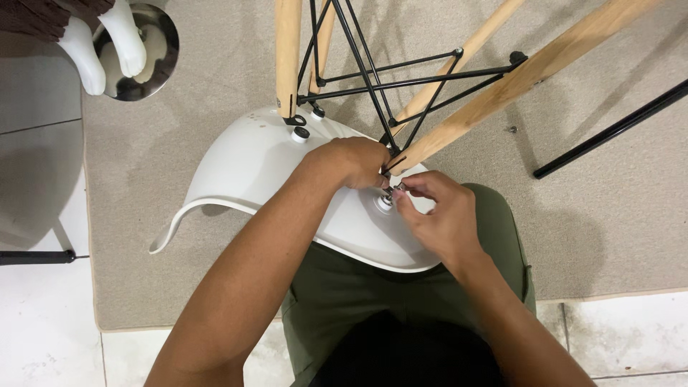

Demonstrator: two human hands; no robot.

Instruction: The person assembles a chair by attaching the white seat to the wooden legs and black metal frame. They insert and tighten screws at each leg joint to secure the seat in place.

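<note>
Closest to the lens we have the forearms and the green trousers. Left hand is clenched over the metal bracket where a wooden leg meets the upturned white chair seat. Right hand pinches a small screw between thumb and fingertips, right at the mounting hole near the seat's front edge, just above the knees.

Risks, as we judge them: the screw is tiny and smooth, so it could slip from the pinch and roll into the beige carpet; another small fastener already lies there. Starting it crooked could cross-thread the hole. The seat rests on its curved back, so it may rock under pressure.

Materials: glossy moulded plastic shell, pale round tapered wood, thin black wire bracing, short-pile carpet, white floor tiles.
</note>
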